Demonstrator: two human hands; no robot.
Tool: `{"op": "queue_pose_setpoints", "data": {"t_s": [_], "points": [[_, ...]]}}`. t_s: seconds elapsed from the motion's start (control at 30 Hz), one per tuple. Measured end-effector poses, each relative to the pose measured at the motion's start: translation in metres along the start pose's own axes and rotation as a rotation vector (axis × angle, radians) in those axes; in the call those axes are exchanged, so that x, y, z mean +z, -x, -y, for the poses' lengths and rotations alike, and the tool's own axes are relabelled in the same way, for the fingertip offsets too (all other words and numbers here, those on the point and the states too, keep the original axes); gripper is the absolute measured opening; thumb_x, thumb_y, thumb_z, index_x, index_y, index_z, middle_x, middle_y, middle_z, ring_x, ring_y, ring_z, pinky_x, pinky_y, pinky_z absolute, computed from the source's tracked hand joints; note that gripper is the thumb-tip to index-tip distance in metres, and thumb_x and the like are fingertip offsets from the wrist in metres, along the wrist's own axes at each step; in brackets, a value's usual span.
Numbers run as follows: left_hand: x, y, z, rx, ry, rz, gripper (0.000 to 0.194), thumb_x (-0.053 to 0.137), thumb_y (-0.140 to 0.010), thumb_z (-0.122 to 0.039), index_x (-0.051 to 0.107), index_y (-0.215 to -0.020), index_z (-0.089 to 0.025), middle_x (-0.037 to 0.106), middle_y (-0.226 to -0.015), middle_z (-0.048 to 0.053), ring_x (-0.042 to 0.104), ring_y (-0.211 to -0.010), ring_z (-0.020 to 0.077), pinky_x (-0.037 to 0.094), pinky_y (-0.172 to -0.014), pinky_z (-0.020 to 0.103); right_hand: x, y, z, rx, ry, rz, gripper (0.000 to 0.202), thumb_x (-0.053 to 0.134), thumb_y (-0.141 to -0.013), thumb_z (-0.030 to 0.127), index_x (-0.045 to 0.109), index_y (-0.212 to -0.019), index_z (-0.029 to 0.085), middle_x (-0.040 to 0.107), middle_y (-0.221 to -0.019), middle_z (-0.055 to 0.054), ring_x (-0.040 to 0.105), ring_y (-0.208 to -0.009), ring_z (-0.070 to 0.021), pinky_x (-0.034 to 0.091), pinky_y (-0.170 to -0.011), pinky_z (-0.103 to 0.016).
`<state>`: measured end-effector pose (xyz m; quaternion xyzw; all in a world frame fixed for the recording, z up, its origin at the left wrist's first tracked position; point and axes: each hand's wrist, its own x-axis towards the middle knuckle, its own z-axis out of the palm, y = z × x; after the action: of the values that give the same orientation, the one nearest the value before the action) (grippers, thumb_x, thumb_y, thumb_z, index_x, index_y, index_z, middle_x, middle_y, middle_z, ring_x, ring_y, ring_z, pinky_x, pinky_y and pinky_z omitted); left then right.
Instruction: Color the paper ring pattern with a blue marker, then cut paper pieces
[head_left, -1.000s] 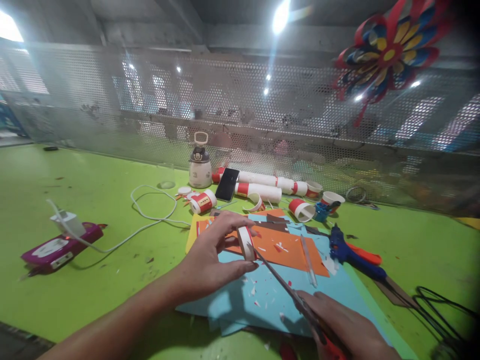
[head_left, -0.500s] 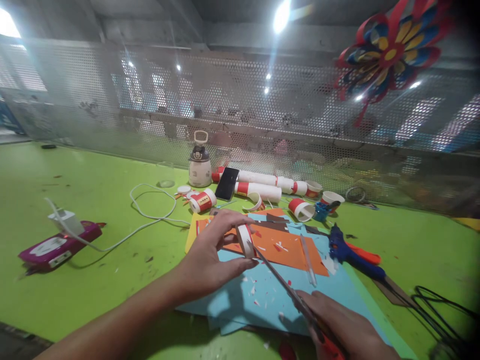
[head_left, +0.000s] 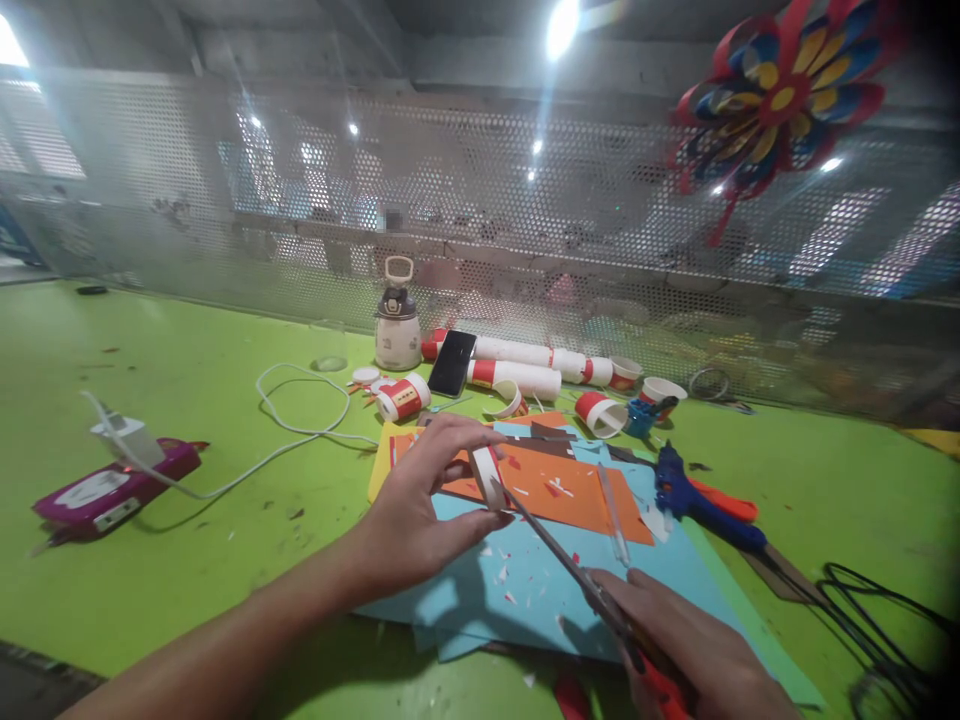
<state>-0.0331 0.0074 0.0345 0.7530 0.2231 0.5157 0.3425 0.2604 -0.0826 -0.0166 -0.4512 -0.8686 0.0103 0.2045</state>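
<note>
Between the thumb and fingers of my left hand (head_left: 420,500) is a short ring cut from a paper cup (head_left: 487,478), white with a red edge. My right hand (head_left: 682,635) grips scissors (head_left: 574,572) by their red handles. The blades point up and left, and their tip touches the ring's lower right side. Whether the tip has gone through the wall, I cannot tell. Under the hands lie orange paper (head_left: 555,490) and light blue paper (head_left: 540,600), strewn with small red and white scraps.
A blue glue gun (head_left: 705,520) with a black cord lies at the right. Behind the paper are a phone (head_left: 452,365), paper-cup tubes (head_left: 525,380), loose cups (head_left: 600,413) and a bottle (head_left: 397,335). At the left, a purple power strip (head_left: 116,490) holds a white charger.
Both hands keep nearly the same pose, with the scissors tip still at the ring. The whole view has shifted slightly.
</note>
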Motion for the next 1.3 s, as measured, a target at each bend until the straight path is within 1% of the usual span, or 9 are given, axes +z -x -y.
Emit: {"op": "queue_pose_setpoints", "data": {"t_s": [0.23,0.43,0.6,0.7,0.77,0.87,1.07,1.2,1.3], "points": [[-0.001,-0.002,-0.002,0.096,-0.109,-0.034,0.044,0.071,-0.083,-0.015,0.056,-0.123,-0.026,0.053,-0.118,0.007,0.051,-0.118,0.0226,0.051,-0.099,0.038,0.001,0.004,-0.007,-0.016,0.065,-0.003,0.059,0.062,-0.089,0.034,0.046,-0.145,0.025,0.064,-0.132,-0.012,0.064,-0.118,-0.027,0.058,-0.089,-0.033],[0.0,-0.002,-0.003,0.136,-0.155,-0.04,0.045,0.071,-0.083,-0.016,0.054,-0.125,-0.026,0.055,-0.119,0.009,0.051,-0.118,0.0241,0.051,-0.099,0.042,-0.002,0.0,-0.001,-0.064,-0.013,-0.035,0.051,0.052,-0.093,0.027,0.046,-0.144,0.021,0.068,-0.123,-0.012,0.067,-0.112,-0.0241,0.058,-0.088,-0.031],[0.0,-0.002,-0.001,0.142,-0.165,-0.061,0.045,0.07,-0.084,-0.017,0.054,-0.124,-0.026,0.055,-0.118,0.009,0.052,-0.117,0.0243,0.053,-0.098,0.043,-0.006,-0.004,0.003,-0.056,0.03,-0.064,0.056,0.061,-0.089,0.037,0.049,-0.142,0.024,0.069,-0.122,-0.012,0.069,-0.108,-0.0272,0.061,-0.08,-0.031],[0.0,-0.002,-0.001,0.16,-0.183,-0.061,0.046,0.071,-0.084,-0.017,0.053,-0.125,-0.026,0.055,-0.119,0.009,0.052,-0.117,0.0248,0.053,-0.097,0.043,-0.009,-0.007,0.009,-0.052,-0.009,-0.12,0.048,0.049,-0.096,0.04,0.05,-0.141,0.025,0.072,-0.113,-0.011,0.072,-0.099,-0.0255,0.061,-0.071,-0.03],[0.0,-0.002,-0.001,0.166,-0.187,-0.066,0.046,0.071,-0.083,-0.017,0.054,-0.125,-0.027,0.055,-0.118,0.009,0.053,-0.116,0.0248,0.053,-0.097,0.043,-0.009,-0.009,0.013,-0.023,-0.031,-0.154,0.044,0.044,-0.098,0.038,0.051,-0.14,0.026,0.072,-0.109,-0.011,0.072,-0.096,-0.0244,0.06,-0.071,-0.03],[0.0,-0.002,-0.002,0.17,-0.182,-0.066,0.048,0.071,-0.083,-0.017,0.053,-0.126,-0.027,0.055,-0.118,0.009,0.053,-0.116,0.0244,0.053,-0.097,0.044,-0.009,-0.011,0.017,-0.004,-0.02,-0.185,0.043,0.046,-0.097,0.035,0.052,-0.138,0.026,0.071,-0.11,-0.01,0.071,-0.098,-0.0245,0.059,-0.074,-0.03],[0.001,0.0,-0.001,0.171,-0.185,-0.073,0.05,0.07,-0.083,-0.014,0.052,-0.128,-0.028,0.054,-0.121,0.009,0.051,-0.119,0.0247,0.052,-0.1,0.045,-0.012,-0.01,0.011,-0.075,0.004,-0.122,0.048,0.048,-0.096,0.034,0.046,-0.142,0.023,0.071,-0.105,-0.01,0.071,-0.096,-0.0227,0.059,-0.07,-0.025],[0.003,0.001,0.0,0.173,-0.18,-0.086,0.051,0.07,-0.083,-0.013,0.052,-0.129,-0.028,0.053,-0.122,0.008,0.05,-0.12,0.0243,0.052,-0.101,0.043,-0.01,-0.009,0.008,-0.073,0.042,-0.094,0.051,0.052,-0.094,0.033,0.044,-0.143,0.024,0.068,-0.115,-0.01,0.068,-0.106,-0.0236,0.058,-0.08,-0.026],[0.006,0.003,0.0,0.165,-0.156,-0.101,0.051,0.07,-0.083,-0.013,0.052,-0.129,-0.027,0.052,-0.122,0.008,0.049,-0.121,0.0241,0.054,-0.099,0.04,-0.01,-0.01,0.011,-0.059,0.001,-0.081,0.05,0.05,-0.095,0.037,0.043,-0.143,0.024,0.069,-0.105,-0.01,0.07,-0.096,-0.0237,0.058,-0.073,-0.027]]}}
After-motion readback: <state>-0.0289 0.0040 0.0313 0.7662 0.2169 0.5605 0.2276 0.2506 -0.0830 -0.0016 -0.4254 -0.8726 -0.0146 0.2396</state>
